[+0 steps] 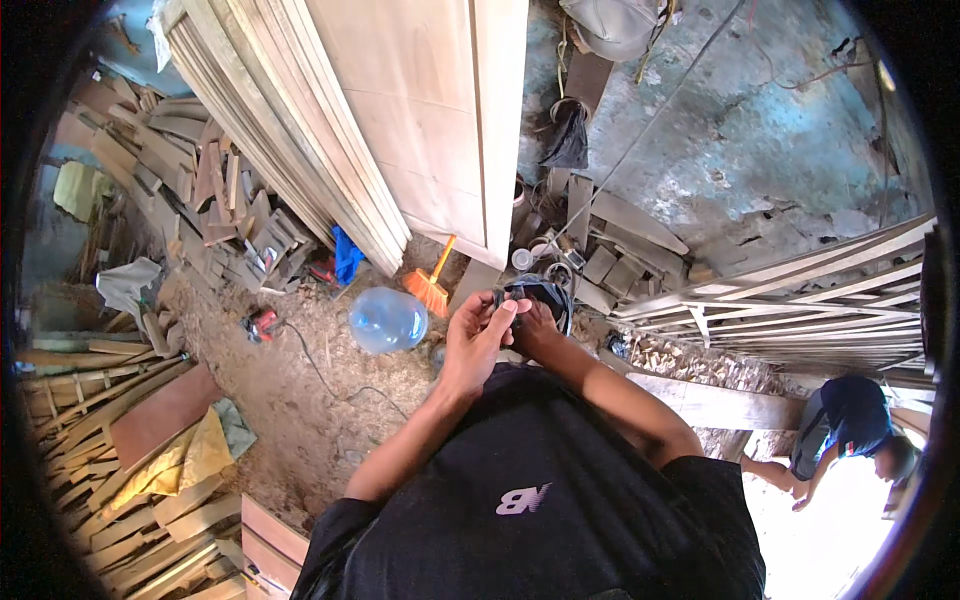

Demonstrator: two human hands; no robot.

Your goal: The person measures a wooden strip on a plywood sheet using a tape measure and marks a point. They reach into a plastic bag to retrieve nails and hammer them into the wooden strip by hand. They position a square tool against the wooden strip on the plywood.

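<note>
Both hands close their grip on one small dark object held out in front of the chest: the left hand wraps its near side with fingers curled over the top, the right hand pinches it from below. What kind of object it is cannot be told. On the sawdust floor just left of the hands lies a large clear-blue plastic water jug, apparently empty, beside an orange hand brush. Farther left sits a small red power tool.
</note>
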